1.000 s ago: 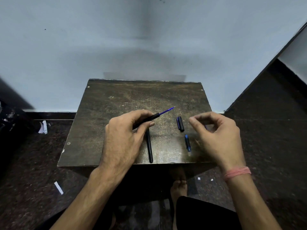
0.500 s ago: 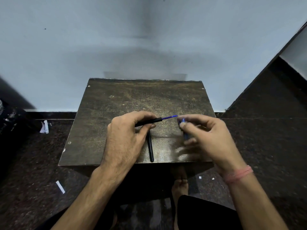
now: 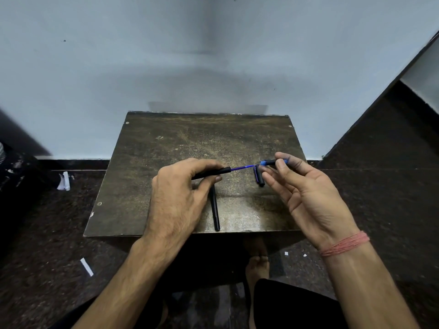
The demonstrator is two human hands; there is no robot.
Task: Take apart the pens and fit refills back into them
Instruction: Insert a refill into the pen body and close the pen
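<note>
Left hand point(image 3: 177, 198) curled around a black pen barrel point(image 3: 215, 172), thumb and forefinger pinching near its front end. Blue refill point(image 3: 243, 167) sticks out of the barrel toward the right hand. Right hand point(image 3: 306, 198) palm up, thumb and index pinched on a small blue tip piece point(image 3: 269, 162); other fingers loose and spread. Refill's far end meets the tip piece's mouth, looks like it's touching or just entering, too small to be sure. Both parts held above the table point(image 3: 166, 143), hands level with each other, gap between them bridged by the refill.

Black cap point(image 3: 259, 178) lies on the table just below the right fingertips, tilted slightly, partly behind them. Second black pen body point(image 3: 215, 210) lies on the table under the left hand's fingers, running toward the near edge, its end close to that edge. Red thread band point(image 3: 344, 243) on the right wrist. Bare foot point(image 3: 257, 264) on the dark floor point(image 3: 47, 257) below the table, between the forearms. White paper scraps point(image 3: 86, 267) on the floor left of the left forearm.
</note>
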